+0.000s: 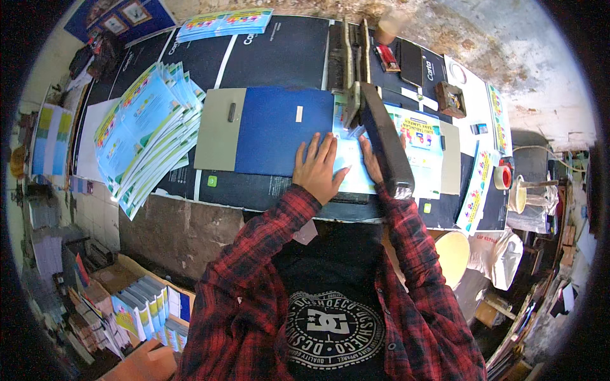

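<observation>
My left hand [316, 166] lies flat with fingers spread, across the edge of a blue board [279, 136] and a light-blue printed sheet [351, 166]. My right hand [370, 160] rests on the printed paper, its visible fingers stretched out. The long dark arm of a stapler-like machine [389, 143] passes over it and hides part of it. The paper runs under this arm, and its colourful printed part [419, 143] shows on the other side. A grey board [218, 136] continues the blue one on the left.
Fanned printed sheets [149, 130] are heaped at left; another stack [222, 24] sits at the back. Toward the right are a small red box [386, 58], a dark phone-like slab [411, 63], a wooden block [450, 100] and a tape roll [502, 177]. Bundled booklets [143, 308] stand below left.
</observation>
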`<action>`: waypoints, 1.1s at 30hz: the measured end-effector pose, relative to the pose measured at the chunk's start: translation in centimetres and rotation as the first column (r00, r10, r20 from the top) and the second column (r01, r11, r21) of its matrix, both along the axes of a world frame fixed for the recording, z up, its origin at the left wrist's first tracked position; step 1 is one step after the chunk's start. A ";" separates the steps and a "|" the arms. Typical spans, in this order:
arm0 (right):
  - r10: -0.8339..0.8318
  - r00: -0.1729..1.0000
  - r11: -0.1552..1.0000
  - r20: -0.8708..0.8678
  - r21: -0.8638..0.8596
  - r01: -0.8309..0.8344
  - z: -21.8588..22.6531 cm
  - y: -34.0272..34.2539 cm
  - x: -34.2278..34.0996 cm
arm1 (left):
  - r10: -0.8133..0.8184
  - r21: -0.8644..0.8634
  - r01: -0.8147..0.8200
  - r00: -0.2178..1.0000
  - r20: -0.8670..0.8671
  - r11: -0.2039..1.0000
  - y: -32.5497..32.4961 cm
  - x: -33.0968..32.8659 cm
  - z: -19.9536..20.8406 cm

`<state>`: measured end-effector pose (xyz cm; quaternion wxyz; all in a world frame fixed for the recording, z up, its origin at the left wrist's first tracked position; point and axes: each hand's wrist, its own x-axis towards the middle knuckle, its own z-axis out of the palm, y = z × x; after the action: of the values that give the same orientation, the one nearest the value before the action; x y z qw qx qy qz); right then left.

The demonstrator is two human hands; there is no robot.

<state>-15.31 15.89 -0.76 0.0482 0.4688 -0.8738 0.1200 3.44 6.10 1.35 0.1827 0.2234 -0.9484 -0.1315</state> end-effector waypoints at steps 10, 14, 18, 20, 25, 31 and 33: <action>-0.038 0.999 0.998 0.008 -0.055 0.038 2.0 0.3 0.7 | -0.057 -0.051 0.069 0.979 0.195 0.996 -0.5 -0.7 0.5; -0.036 0.999 0.997 0.005 -0.072 0.036 2.4 -0.1 1.0 | -0.045 -0.026 0.055 0.959 0.281 0.998 -0.4 -0.7 -0.3; -0.050 0.999 0.995 0.021 -0.082 0.052 2.5 0.7 0.2 | -0.084 -0.024 0.091 0.974 0.211 0.996 -0.7 -0.6 -0.5; -0.079 0.997 0.994 0.023 -0.079 0.080 2.6 1.4 -0.5 | -0.123 0.110 0.118 0.992 0.036 0.987 -1.0 -0.4 -0.3; -0.157 0.987 0.985 0.044 -0.066 0.159 2.9 5.2 -3.9 | -0.120 0.005 0.120 0.985 0.127 0.993 -1.5 -0.2 -0.5; -0.232 0.973 0.973 0.002 0.008 0.232 2.9 8.2 -7.0 | -0.178 0.020 0.179 0.950 0.257 0.984 -2.3 0.0 1.7; -0.230 0.973 0.973 -0.020 0.025 0.230 2.7 8.2 -7.1 | -0.188 0.006 0.189 0.974 0.126 0.982 -2.8 0.4 1.9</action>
<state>-22.37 24.05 1.97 0.0628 0.3662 -0.9233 0.0979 3.88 3.30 3.23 0.1097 0.1395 -0.9754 -0.1308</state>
